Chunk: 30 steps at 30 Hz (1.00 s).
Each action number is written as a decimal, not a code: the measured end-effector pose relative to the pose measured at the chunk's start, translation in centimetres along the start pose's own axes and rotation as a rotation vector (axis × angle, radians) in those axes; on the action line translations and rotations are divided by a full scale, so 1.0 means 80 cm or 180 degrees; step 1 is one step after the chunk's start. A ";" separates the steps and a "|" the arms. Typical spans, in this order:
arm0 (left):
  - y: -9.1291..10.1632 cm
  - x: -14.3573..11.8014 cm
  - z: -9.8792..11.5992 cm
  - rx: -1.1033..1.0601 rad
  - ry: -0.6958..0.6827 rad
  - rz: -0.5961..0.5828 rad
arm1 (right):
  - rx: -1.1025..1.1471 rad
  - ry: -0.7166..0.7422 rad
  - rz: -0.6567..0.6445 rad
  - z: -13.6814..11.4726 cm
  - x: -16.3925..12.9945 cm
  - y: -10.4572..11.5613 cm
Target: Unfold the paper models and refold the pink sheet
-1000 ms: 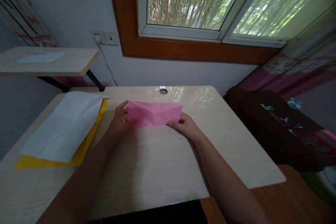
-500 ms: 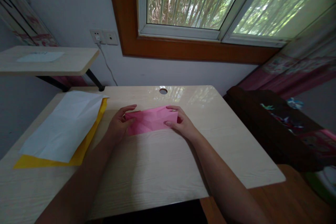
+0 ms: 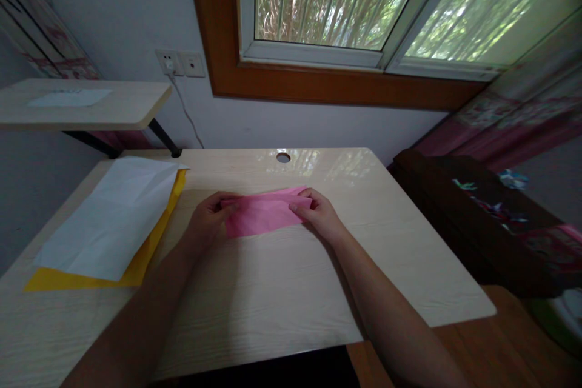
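A folded sheet of pink paper (image 3: 265, 217) is stretched between my two hands above the pale wooden desk (image 3: 282, 291). My left hand (image 3: 213, 213) is closed on its left end, thumb on the near face and fingers behind. At the right end, my right hand (image 3: 317, 211) pinches the paper between thumb and fingers. A second layer shows along the upper edge, rising a little at the right. The fingertips behind the paper are partly hidden.
White paper (image 3: 113, 218) lies over a yellow sheet (image 3: 84, 280) on the desk's left side. A raised shelf (image 3: 136, 106) on black legs stands at the back left. A round cable hole (image 3: 283, 157) is near the back edge. Dark furniture (image 3: 436, 194) stands to the right.
Both hands have closed more firmly on the pink paper. Its near layer now sits apart from the far layer along the top, and the left fingers have curled in behind it.
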<state>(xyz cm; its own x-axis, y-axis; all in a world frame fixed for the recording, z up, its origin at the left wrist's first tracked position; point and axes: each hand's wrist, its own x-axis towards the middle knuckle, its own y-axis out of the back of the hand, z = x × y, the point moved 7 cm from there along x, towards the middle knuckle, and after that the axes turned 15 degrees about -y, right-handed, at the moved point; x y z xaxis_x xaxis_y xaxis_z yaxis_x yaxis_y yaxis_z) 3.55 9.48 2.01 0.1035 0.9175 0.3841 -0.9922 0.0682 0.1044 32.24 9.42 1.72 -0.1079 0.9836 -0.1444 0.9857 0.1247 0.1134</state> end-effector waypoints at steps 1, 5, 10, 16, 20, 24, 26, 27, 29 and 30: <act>0.000 0.001 0.002 0.0155 0.0017 -0.0037 | 0.0005 -0.0008 0.0025 0.001 0.000 0.001; -0.002 0.003 0.009 0.0431 0.0038 -0.0089 | 0.0078 -0.0005 0.0053 0.004 0.002 0.002; -0.006 0.002 0.008 0.0397 0.0066 -0.0134 | 0.0252 0.0132 0.0164 0.002 0.003 0.003; -0.015 -0.001 0.010 0.0400 -0.0035 -0.0540 | 0.0607 0.0136 0.0020 -0.008 0.000 -0.001; -0.028 -0.007 0.010 0.0328 0.0062 -0.0950 | 0.0511 0.0090 -0.0057 -0.010 -0.002 -0.005; -0.040 -0.012 0.010 0.0262 0.0292 -0.1385 | 0.0371 0.0030 -0.0415 -0.006 -0.004 -0.019; -0.042 -0.012 0.013 0.0386 0.0316 -0.1509 | 0.0353 0.0013 -0.0600 -0.004 -0.005 -0.029; -0.041 -0.012 0.016 0.0462 0.0329 -0.1544 | 0.0359 0.0007 -0.0682 -0.003 -0.005 -0.033; -0.042 -0.012 0.020 0.0589 0.0398 -0.1630 | 0.0381 0.0001 -0.0822 -0.001 -0.006 -0.042; -0.043 -0.013 0.022 0.0634 0.0451 -0.1679 | 0.0388 0.0004 -0.0870 -0.001 -0.006 -0.045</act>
<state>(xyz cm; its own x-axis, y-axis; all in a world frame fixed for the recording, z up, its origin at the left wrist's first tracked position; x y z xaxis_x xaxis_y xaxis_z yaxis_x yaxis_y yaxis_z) 7.00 7.64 2.86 0.5564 0.8238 0.1083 -0.7753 0.4679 0.4243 28.72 8.50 1.45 -0.3715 0.9159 -0.1521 0.9284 0.3685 -0.0485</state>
